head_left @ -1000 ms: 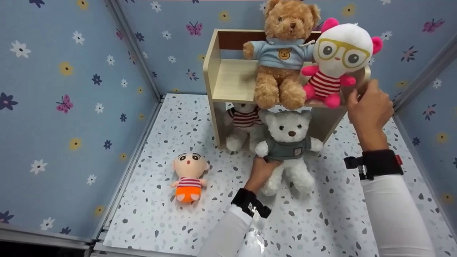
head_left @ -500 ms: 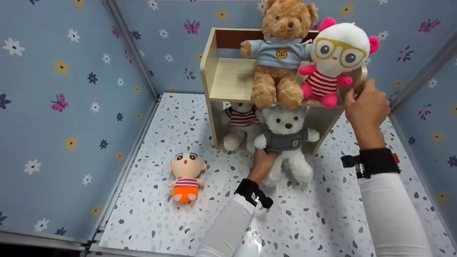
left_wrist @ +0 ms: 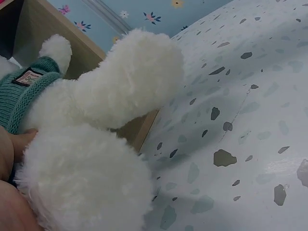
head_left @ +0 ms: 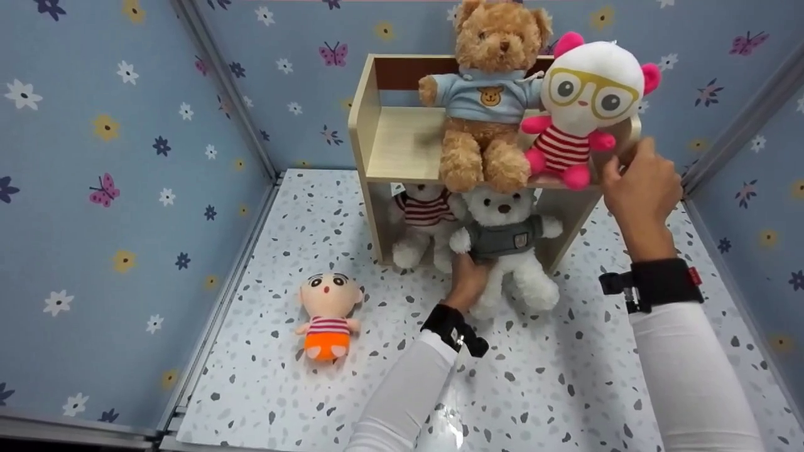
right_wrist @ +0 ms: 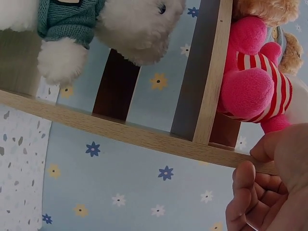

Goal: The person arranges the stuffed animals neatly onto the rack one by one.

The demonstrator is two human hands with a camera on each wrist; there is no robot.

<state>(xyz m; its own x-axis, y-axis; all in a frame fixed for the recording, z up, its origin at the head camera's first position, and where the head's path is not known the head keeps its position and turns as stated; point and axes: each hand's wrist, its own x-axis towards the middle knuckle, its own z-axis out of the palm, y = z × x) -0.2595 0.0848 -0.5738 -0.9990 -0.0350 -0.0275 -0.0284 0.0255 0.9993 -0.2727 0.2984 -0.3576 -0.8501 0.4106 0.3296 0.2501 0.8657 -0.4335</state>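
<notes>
Fingers [right_wrist: 243,192] grip shelf [right_wrist: 144,137]; head view shows left hand [head_left: 468,279] holding white bear [head_left: 509,245].

I see a small shelf [head_left: 402,141] standing at the back of the worktop [head_left: 565,376], against the rear wall. On its upper board sit two toys side by side — a teddy bear [head_left: 487,100] on the left, a doll with glasses [head_left: 581,107] to its right. Under that board, a striped bear [head_left: 424,220] sits at the left; a second bear [head_left: 509,242] leans at the opening, just right of it. My left hand [head_left: 468,282] grips this bear from below. My right hand [head_left: 641,188] rests on the shelf's right edge. A small doll [head_left: 328,311] lies on the worktop, well left and in front.
</notes>
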